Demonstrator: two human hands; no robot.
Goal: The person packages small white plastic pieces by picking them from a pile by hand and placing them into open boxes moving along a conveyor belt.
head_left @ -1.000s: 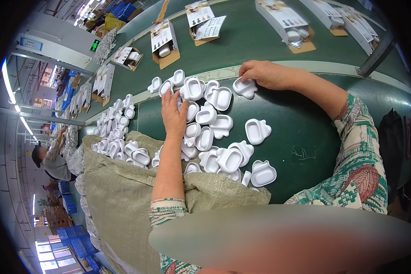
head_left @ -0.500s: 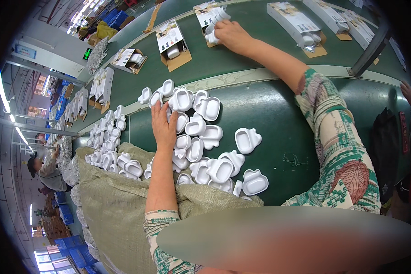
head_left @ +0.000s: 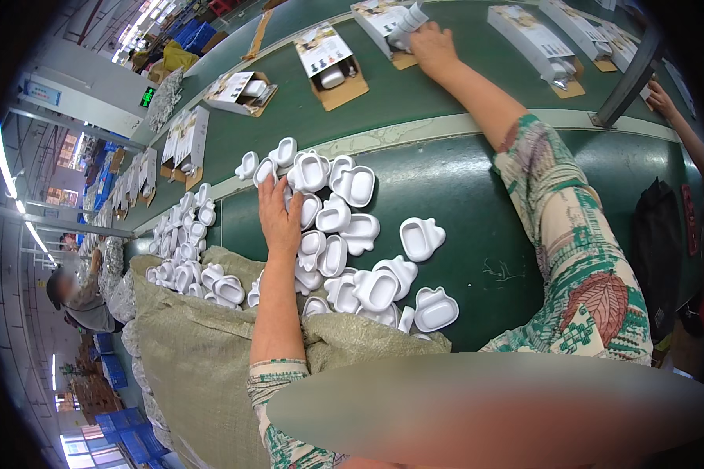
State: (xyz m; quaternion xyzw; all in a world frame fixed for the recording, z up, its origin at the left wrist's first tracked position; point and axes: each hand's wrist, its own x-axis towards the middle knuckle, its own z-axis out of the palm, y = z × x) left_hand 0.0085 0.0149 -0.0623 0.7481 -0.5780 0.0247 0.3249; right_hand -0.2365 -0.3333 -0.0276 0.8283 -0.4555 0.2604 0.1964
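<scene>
My right hand reaches to the far side and grips a white plastic piece, fingers curled round it. It is at the opened end of a printed carton, and how far the piece sits inside is hidden. My left hand lies with outstretched fingers on a heap of small white dish-shaped plastic parts, each a shallow oval tray with a lobed end. Whether its fingertips hold one cannot be seen, but the hand looks loose and open.
More printed cartons with open flaps stand along the green conveyor belt, one carton left of my right hand. A green woven sack lies in front of the parts. A metal post rises at right, near another person's hand.
The cartons on the belt have shifted right, and my right hand has moved right along with its carton and white piece. My left hand is nearly still. Another person's hand has come in at right.
</scene>
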